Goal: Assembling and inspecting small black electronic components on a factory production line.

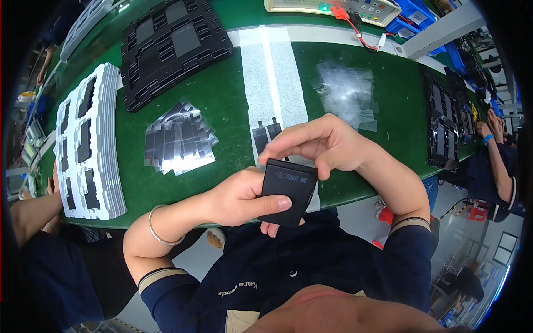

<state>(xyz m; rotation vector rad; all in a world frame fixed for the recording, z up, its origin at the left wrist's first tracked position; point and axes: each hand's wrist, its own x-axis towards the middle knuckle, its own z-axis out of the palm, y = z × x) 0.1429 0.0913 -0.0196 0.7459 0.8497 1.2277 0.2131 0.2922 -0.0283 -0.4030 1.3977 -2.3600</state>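
A flat black battery [288, 188] with small pale print is tilted in front of my chest, just past the table's near edge. My left hand [252, 200] grips its lower part, the thumb lying across the face and fingers behind. My right hand [319, 144] is curled over the top end, fingertips at one upper corner and thumb at the other. Beyond it, two smaller-looking black batteries [267, 136] with tabs lie on a pale textured strip [272, 72], partly hidden by my right hand.
Dark-striped clear film pieces [180, 139] lie fanned on the green table [222, 111] at left, clear films [347, 89] at right. Stacked white trays [108, 144] and black trays [177, 47] stand left, more black trays [441, 122] right. A tester [333, 8] with red leads sits behind. People work on both sides.
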